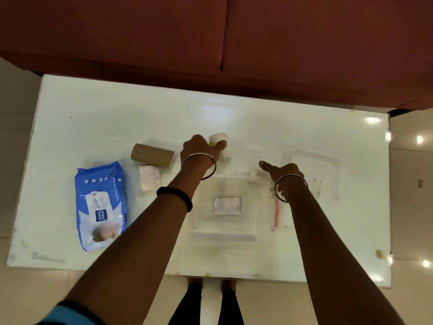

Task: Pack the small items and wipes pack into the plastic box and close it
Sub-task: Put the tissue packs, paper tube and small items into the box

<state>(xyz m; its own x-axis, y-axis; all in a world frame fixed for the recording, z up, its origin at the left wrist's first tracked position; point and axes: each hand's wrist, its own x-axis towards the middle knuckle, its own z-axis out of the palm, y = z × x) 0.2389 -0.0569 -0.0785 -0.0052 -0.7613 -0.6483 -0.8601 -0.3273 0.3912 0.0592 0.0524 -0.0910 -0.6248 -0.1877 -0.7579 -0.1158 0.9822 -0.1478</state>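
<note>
A clear plastic box (262,207) stands open at the table's middle front, with a small white square pad (227,205) inside. Its clear lid (328,170) lies to the right. My left hand (199,148) is beyond the box, fingers closed around a small white roll (219,137). My right hand (283,171) hovers over the gap between box and lid, thumb out, nothing visible in it. A blue wipes pack (102,205) lies at the left. A brown cardboard tube (152,157) and a white gauze pad (149,180) lie between the pack and my left hand.
The white table (93,113) has a red sofa (210,43) along its far edge. A pink-handled thing (277,212) lies by the box's right wall. My feet (210,285) stand at the near edge on a glossy tiled floor.
</note>
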